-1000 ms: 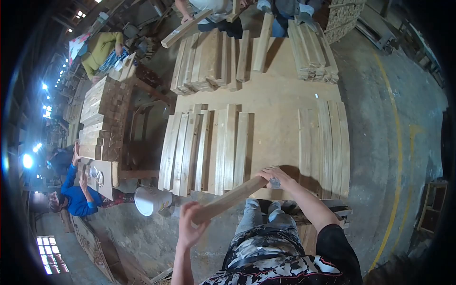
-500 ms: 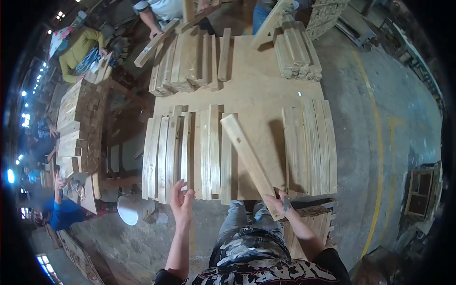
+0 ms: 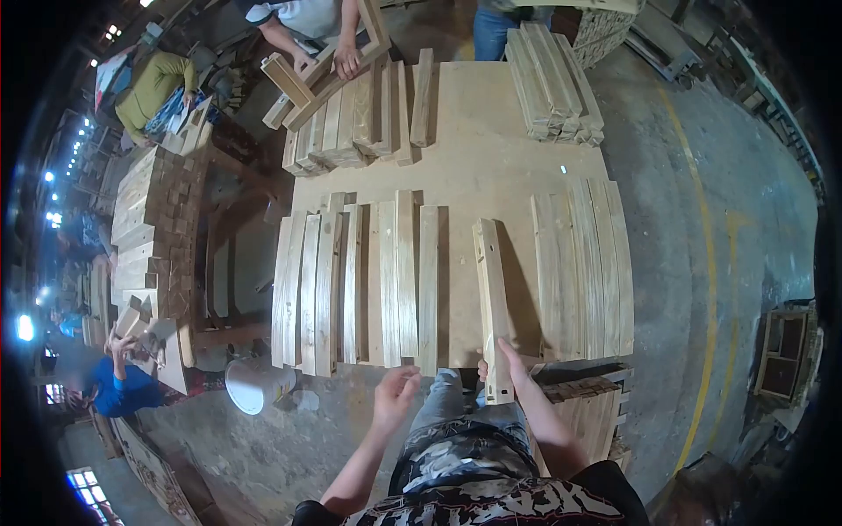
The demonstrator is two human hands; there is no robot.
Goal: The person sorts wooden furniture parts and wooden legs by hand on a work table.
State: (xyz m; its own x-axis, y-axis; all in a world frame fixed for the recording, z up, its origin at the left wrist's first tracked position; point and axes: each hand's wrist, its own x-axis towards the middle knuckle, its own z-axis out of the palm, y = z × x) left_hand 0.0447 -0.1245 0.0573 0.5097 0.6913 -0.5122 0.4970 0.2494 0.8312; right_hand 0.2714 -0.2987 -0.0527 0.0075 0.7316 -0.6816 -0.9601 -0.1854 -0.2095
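My right hand [image 3: 511, 368] grips the near end of a wooden bar [image 3: 492, 289]. The bar has small cut slots near its ends and extends away from me over the table. My left hand [image 3: 397, 393] is off the table's near edge, its fingers curled in with nothing visible in them. Just beyond it lies a wooden strip [image 3: 428, 289], the rightmost of the row on the left. Further left, several more wooden strips [image 3: 309, 294] lie side by side. To the right of the held bar is another group of strips [image 3: 583, 272].
The wooden table [image 3: 456, 167] carries stacked strips [image 3: 548, 83] at its far right and more stacks [image 3: 338, 127] at its far left. Across the table a person [image 3: 307, 26] handles a wooden frame [image 3: 351, 88]. A white bucket [image 3: 246, 386] stands on the floor at left.
The held bar has swung from a slant to nearly straight ahead. My left hand has moved right and toward me, its fingers curling in. The person opposite has shifted the wooden frame.
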